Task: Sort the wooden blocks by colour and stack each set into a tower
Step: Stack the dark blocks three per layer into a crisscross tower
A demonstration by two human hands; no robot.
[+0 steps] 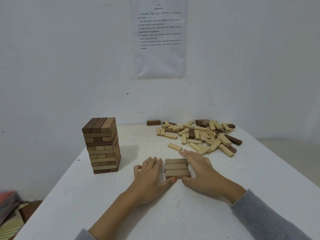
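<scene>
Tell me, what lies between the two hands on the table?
A flat row of three brown blocks lies between the left hand and the right hand, on the table. Both hands touch its sides. The head view shows this.

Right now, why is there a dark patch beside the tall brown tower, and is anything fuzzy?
Head view: the dark patch is a soft shadow cast rightward by the brown block tower onto the white table, so light likely comes from the left; in the head view, the red thing at the bottom-left edge is blurred, and the wide lens makes the table edges splay.
</scene>
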